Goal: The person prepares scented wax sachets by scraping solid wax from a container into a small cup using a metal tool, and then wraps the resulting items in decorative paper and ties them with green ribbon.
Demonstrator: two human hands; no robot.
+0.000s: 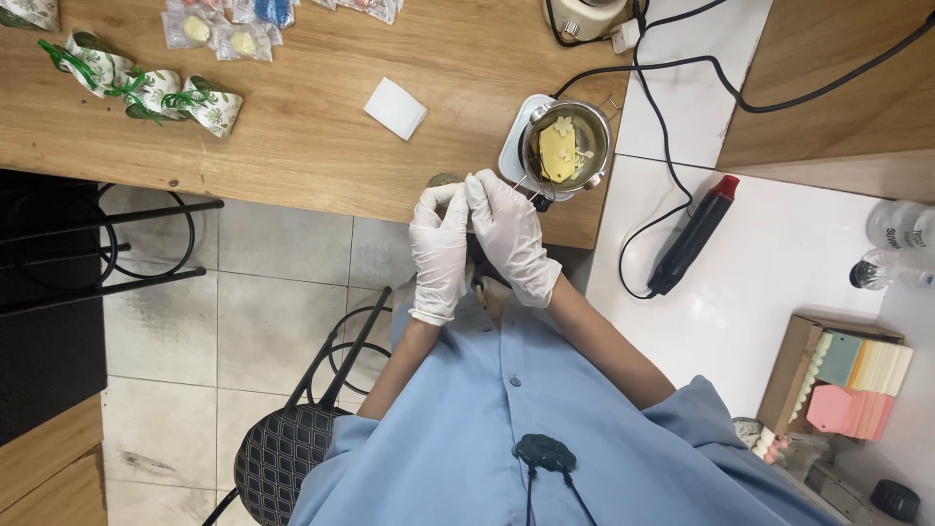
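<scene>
My left hand [438, 255] and right hand [508, 237], both gloved, pinch small round object [446, 180] together at frame centre, over desk [321, 146] edge, close beside melting pot [565, 146] of yellow wax for short reach.

Two gloved hands, left [439, 255] and right [507, 239], are counted at centre frame. One pot [565, 148] is seen upper centre, one black tool [693, 235] to the right, one white card [395, 107], two bottles [898, 245] far right, three ribbon-tied packets [146, 86] upper left, two stools [292, 443].
</scene>
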